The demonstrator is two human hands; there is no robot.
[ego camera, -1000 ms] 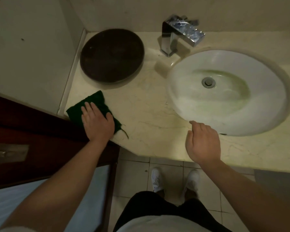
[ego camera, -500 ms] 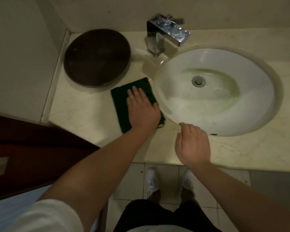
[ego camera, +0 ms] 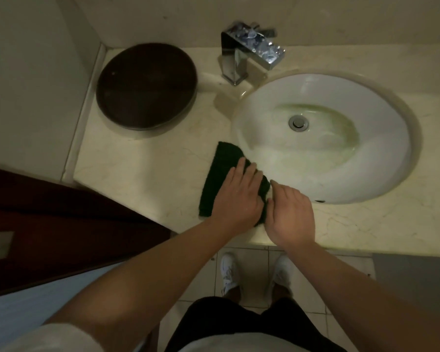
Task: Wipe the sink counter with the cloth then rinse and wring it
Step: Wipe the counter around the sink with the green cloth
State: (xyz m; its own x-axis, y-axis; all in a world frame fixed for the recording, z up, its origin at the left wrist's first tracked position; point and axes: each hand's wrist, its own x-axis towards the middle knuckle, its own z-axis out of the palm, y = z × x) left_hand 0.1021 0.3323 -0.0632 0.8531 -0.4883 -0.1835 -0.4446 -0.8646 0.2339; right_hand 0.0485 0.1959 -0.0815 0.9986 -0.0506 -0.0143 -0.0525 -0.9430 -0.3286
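A dark green cloth (ego camera: 220,171) lies flat on the cream marble counter (ego camera: 142,171), just left of the white oval sink basin (ego camera: 341,174). My left hand (ego camera: 239,196) presses on the cloth's near right part with straight fingers. Beside it, my right hand (ego camera: 287,214) hangs at the cloth's right edge near the basin rim, fingers bent downward; whether it touches the cloth is hidden. A chrome square faucet (ego camera: 249,59) stands behind the basin, with no water running.
A round dark brown tray (ego camera: 146,85) sits at the counter's back left corner against the wall. A dark wooden door (ego camera: 48,219) stands at the left below the counter edge. My white shoes (ego camera: 229,273) stand on the tiled floor.
My left hand has slid the cloth rightward and toward the front, from the counter's left edge to the basin rim. My right hand moved left to meet the cloth.
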